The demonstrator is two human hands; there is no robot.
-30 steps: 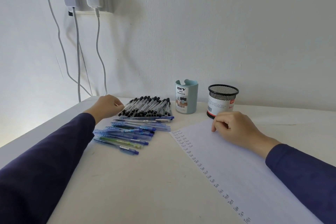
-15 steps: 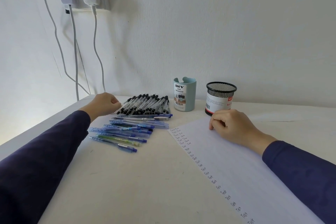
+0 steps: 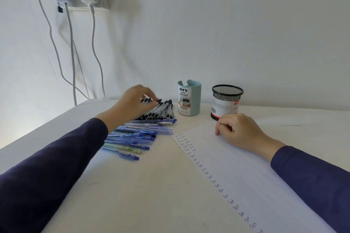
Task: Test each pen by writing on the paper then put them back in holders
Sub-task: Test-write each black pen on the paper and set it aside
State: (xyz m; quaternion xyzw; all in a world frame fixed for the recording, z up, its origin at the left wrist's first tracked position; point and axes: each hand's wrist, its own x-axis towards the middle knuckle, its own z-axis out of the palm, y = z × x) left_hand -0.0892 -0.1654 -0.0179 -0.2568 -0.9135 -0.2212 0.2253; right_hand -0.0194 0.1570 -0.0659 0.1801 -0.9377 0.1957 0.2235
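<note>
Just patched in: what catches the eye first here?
The black-capped pens heaped left of centre at the back, with the left hand on them, and the blue pens fanned out in front. Beside them, the paper shows a long column of "Test" along its left edge, with the right hand resting near its top.

Left hand blurred — grip unclear; paper cut off at the bottom edge.

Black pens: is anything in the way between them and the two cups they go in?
No, nothing visible. The left hand is on the black pens. The teal holder stands just right of the pile, with only bare table between, and the mesh holder is beside it. The right hand rests on the paper.
</note>
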